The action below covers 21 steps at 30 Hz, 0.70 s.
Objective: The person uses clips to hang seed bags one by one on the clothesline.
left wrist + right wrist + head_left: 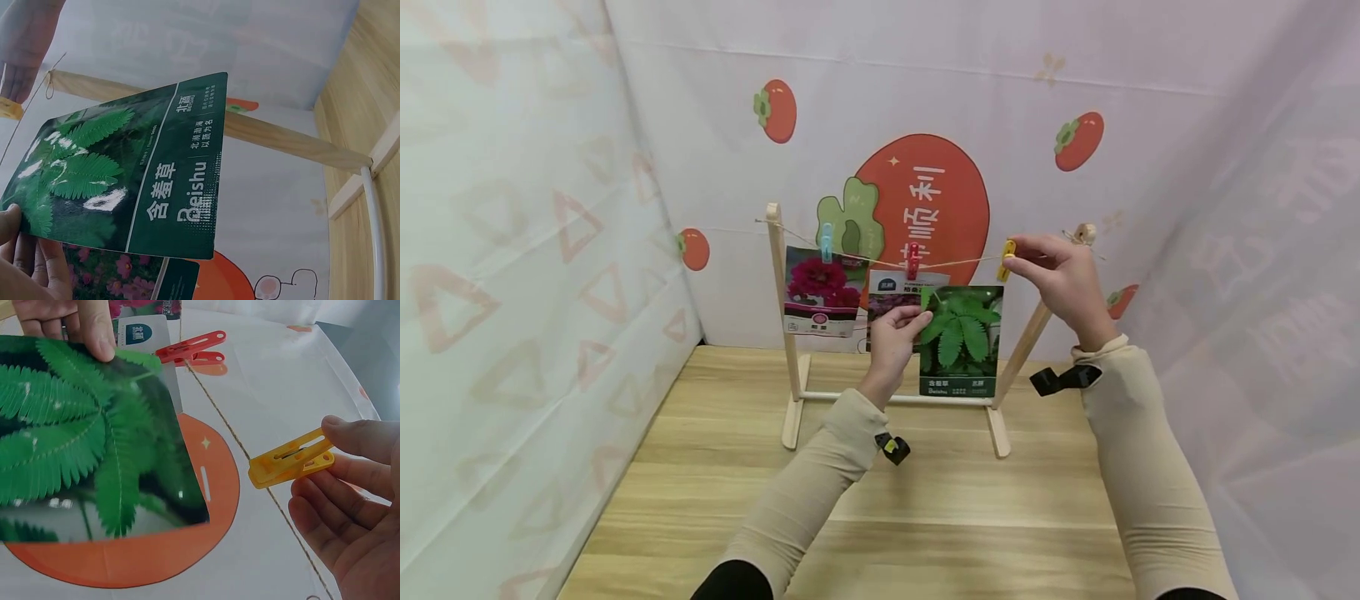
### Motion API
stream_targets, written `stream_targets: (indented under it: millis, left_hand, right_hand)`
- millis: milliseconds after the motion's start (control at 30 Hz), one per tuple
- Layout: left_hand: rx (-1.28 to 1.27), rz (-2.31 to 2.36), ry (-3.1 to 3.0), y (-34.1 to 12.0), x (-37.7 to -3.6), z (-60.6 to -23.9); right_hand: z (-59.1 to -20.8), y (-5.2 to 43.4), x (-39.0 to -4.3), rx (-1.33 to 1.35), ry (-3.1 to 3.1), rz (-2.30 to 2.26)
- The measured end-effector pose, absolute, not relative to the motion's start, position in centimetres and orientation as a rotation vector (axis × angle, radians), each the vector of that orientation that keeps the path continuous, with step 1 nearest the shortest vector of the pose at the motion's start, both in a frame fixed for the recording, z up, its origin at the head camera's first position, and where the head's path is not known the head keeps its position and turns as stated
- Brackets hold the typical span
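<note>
Two packets already hang clipped on the string [880, 260], but the green fern packet [961, 340] isn't up yet: left hand [895, 333] pinches its edge while right hand [1060, 279] pinches the yellow clip [1006, 260] at the string.

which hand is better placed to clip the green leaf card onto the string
Right. The right hand already pinches the yellow clothespin at the string, just above the green leaf card. The left hand is occupied holding that card's left edge.
</note>
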<state>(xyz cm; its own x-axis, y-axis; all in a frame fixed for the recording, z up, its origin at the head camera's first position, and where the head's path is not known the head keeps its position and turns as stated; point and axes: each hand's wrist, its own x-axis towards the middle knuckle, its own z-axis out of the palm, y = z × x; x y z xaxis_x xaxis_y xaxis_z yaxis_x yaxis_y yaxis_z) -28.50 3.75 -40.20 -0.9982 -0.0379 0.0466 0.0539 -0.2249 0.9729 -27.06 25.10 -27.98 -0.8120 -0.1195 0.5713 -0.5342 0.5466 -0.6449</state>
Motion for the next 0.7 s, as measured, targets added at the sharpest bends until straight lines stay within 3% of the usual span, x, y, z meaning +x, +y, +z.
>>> stream_targets:
  millis: [700]
  left_hand:
    - [-0.028,-2.558,-1.794,8.0,-29.4,-39.0]
  right_hand:
    - [-26.2,23.2,-29.0,0.563,-2.297,1.027]
